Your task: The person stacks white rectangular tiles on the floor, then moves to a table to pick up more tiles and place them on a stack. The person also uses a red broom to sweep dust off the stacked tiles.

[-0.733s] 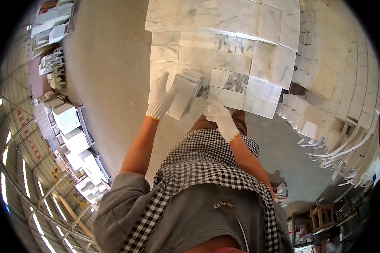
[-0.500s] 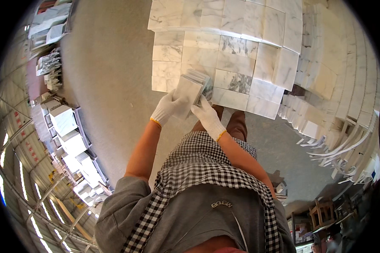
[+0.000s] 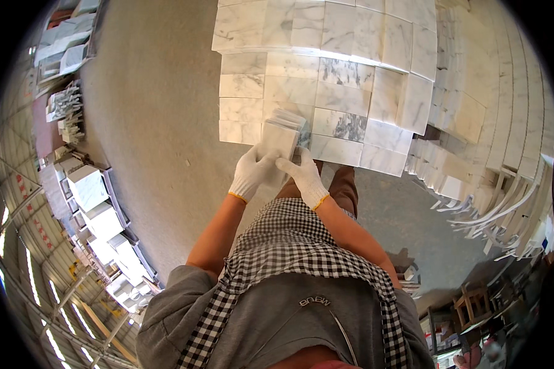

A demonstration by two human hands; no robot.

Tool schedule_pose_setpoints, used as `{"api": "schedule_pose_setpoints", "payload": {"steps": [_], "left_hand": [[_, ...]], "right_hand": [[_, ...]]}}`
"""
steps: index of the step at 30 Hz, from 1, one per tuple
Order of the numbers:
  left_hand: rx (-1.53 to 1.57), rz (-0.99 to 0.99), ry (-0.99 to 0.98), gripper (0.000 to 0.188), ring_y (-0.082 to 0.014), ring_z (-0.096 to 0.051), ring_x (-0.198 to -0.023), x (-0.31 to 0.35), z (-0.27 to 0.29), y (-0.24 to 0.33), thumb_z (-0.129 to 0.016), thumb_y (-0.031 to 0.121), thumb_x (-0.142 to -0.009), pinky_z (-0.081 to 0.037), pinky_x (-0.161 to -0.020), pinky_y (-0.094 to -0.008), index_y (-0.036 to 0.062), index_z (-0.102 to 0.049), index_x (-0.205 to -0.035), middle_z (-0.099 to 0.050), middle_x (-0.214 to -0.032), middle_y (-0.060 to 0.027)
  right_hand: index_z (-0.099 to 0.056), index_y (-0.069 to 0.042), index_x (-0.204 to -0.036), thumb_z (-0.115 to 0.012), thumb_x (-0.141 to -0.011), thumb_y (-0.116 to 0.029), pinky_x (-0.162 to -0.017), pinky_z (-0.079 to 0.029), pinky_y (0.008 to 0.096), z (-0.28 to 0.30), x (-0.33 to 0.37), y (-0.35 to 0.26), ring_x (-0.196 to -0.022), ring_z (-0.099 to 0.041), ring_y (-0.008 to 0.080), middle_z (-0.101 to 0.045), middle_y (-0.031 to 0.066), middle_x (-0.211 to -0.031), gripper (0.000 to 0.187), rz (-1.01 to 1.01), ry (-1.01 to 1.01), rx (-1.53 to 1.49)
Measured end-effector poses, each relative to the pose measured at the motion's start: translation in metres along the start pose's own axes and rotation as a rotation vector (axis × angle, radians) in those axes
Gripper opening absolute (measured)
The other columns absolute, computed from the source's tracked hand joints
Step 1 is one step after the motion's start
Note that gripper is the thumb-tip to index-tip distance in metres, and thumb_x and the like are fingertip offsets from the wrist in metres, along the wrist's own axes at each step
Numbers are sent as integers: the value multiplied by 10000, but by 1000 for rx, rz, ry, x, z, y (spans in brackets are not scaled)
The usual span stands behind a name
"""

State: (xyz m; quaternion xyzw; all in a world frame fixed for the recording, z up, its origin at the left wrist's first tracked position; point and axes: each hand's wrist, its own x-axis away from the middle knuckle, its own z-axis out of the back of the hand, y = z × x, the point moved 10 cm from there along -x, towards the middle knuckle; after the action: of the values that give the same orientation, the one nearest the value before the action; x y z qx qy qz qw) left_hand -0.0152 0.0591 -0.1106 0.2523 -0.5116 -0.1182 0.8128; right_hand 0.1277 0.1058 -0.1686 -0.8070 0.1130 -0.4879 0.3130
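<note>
In front of my body I hold a small stack of marble tiles [image 3: 279, 139], pale on top, its far end over the near left part of a large block of laid-out marble tiles [image 3: 341, 96]. My left hand [image 3: 252, 173], in a white knit glove with a yellow cuff, grips the stack's near left side, thumb on top. Gloved the same way, my right hand [image 3: 306, 176] is closed on the near right corner, its thumb also over the top face. Both hands' undersides are hidden.
Taller rows of marble [image 3: 351, 27] rise behind the laid tiles. Long pale slabs and strips [image 3: 474, 117] fill the right side. White marble pieces [image 3: 104, 215] stand on racks at the left, beyond the concrete floor [image 3: 160, 123]. A wooden stool [image 3: 473, 304] is at lower right.
The stack has turned a little to point straighter away from me. My hands have come closer together, the right thumb now lying across the top tile. The whole view has shifted slightly.
</note>
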Motion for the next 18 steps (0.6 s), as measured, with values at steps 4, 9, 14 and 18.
{"api": "schedule_pose_setpoints", "payload": {"steps": [4, 9, 14, 18], "left_hand": [[41, 10, -30, 451, -129, -628, -947, 7, -1, 11, -664, 302, -918, -510, -831, -286, -36, -616, -1212, -673, -1078, -72], [77, 11, -30, 557, -156, -652, -945, 26, 3, 30, -743, 339, -836, -524, -825, -303, -45, -603, -1214, -685, -1072, -105], [234, -132, -268, 715, -172, -648, -942, 40, -21, 65, -835, 298, -737, -538, -827, -318, -58, -520, -1270, -667, -1103, -112], [-11, -288, -110, 718, -198, -653, -900, 38, -45, 81, -887, 362, -660, -544, -795, -345, -56, -557, -1141, -678, -1002, -119]], "right_hand": [[-447, 60, -1328, -792, -774, -322, -916, -495, 307, -4, 0, -5, -1109, -597, 215, -601, 180, -1201, 757, 16, -24, -55], [-447, 73, -1330, -798, -774, -299, -930, -493, 316, -4, 12, -22, -1127, -587, 221, -590, 163, -1220, 756, 39, -107, -89], [-433, 61, -1385, -798, -787, -258, -1019, -439, 337, 4, 34, -54, -1183, -557, 221, -580, 123, -1269, 770, 70, -313, -283], [-445, 30, -1414, -760, -823, -202, -1052, -412, 339, 35, 33, -46, -1215, -544, 207, -581, 100, -1313, 708, 62, -355, -353]]}}
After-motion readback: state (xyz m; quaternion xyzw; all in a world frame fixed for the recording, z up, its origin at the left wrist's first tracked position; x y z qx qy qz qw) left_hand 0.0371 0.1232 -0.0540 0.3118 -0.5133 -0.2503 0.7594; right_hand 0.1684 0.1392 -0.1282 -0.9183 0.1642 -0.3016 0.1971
